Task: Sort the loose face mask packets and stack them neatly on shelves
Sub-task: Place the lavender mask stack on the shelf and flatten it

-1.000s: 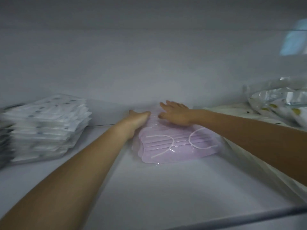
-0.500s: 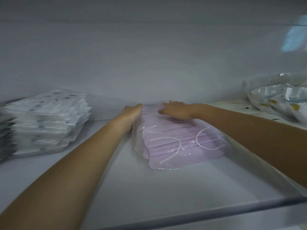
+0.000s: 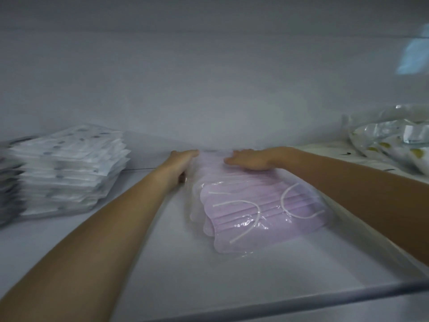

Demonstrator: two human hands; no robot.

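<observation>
Head view, one entry. Item: a stack of purple mask packets [image 3: 255, 212] in clear wrappers, lying mid-shelf on the white shelf [image 3: 162, 263], with its far end close to the back wall [image 3: 209, 89]. The lower packets fan out a little at the near left corner. Your left hand [image 3: 183, 159] lies against the far left side of the stack with fingers stretched out, gripping nothing; whether the thumb hooks underneath cannot be told. Your right hand [image 3: 250, 160] rests flat on top of the far end, fingers straight, pressing rather than clasping. Neighbours: a tall pile of white packets [image 3: 67, 168] well apart to the left, and patterned packets [image 3: 390, 145] to the far right. Step judged in hand: squaring the stack. Press down lightly with your right palm so the slippery wrappers cannot slide. Use your left hand as a fence to nudge the edges flush, then work toward the fanned near corner.
</observation>
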